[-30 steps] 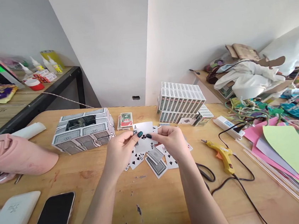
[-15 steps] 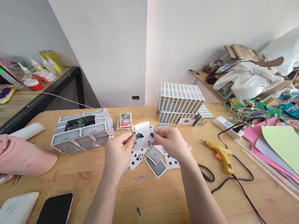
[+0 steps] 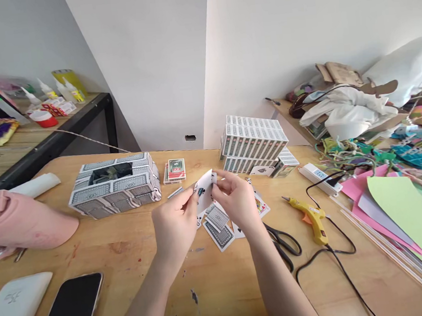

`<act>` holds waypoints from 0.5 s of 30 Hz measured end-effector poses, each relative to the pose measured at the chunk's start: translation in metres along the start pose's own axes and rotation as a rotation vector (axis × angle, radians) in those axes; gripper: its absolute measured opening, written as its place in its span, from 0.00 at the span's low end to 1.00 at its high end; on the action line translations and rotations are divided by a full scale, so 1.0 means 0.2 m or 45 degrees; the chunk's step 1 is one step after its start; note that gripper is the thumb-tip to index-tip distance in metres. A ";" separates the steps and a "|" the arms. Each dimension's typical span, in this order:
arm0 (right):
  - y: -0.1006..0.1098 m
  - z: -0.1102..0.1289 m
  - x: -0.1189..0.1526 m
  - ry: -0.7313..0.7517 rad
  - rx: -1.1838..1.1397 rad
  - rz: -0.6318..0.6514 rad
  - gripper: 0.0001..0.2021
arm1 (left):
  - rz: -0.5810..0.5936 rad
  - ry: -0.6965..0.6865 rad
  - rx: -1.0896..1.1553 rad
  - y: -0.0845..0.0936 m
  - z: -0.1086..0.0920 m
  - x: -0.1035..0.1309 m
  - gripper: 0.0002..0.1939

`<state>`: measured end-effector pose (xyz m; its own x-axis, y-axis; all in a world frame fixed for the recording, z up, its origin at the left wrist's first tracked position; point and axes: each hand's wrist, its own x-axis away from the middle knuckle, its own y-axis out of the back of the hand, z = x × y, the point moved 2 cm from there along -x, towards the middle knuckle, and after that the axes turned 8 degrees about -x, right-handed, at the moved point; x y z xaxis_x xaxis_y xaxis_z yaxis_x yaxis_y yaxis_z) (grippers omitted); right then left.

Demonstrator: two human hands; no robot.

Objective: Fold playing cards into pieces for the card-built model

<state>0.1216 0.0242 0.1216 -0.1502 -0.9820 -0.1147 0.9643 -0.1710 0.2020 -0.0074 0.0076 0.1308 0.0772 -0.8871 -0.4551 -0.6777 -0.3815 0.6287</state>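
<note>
Between my two hands, above the table, is a white playing card point(image 3: 205, 184) with black clubs, turned at a slant. My left hand point(image 3: 178, 222) pinches its left side between thumb and fingers. On the right, my right hand point(image 3: 236, 198) grips its other edge; a second card seems to lie behind it, though I cannot make out how many there are. Below the hands, loose playing cards point(image 3: 221, 235) lie spread, some back up and some face up. Black-handled scissors point(image 3: 285, 240) rest beside my right wrist, their blades hidden.
A card-covered box point(image 3: 114, 186) with a top opening stands left, near card packs point(image 3: 176, 167). Stacked card boxes point(image 3: 254, 136) stand at the back right. A yellow glue gun point(image 3: 311, 218) with its cord lies right. A phone point(image 3: 70, 311) and pink bottle point(image 3: 25, 218) are at left.
The held card has turned from facing me to a slant. My right hand has rolled, its fingers now over the card's top edge, and more of the scissors shows.
</note>
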 end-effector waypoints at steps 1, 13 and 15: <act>0.02 0.00 -0.01 -0.018 -0.114 0.049 0.17 | 0.002 0.001 0.000 0.00 0.01 -0.01 0.11; -0.02 0.02 0.02 0.141 0.331 -0.101 0.12 | -0.072 -0.064 -0.063 -0.02 -0.04 0.04 0.11; -0.05 0.02 0.03 0.105 0.414 -0.272 0.12 | -0.097 -0.093 -0.086 -0.02 -0.05 0.04 0.12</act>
<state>0.1096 0.0193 0.1226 -0.3095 -0.9139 -0.2625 0.7917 -0.4006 0.4612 0.0037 -0.0012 0.1308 0.0714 -0.8348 -0.5459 -0.6208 -0.4656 0.6307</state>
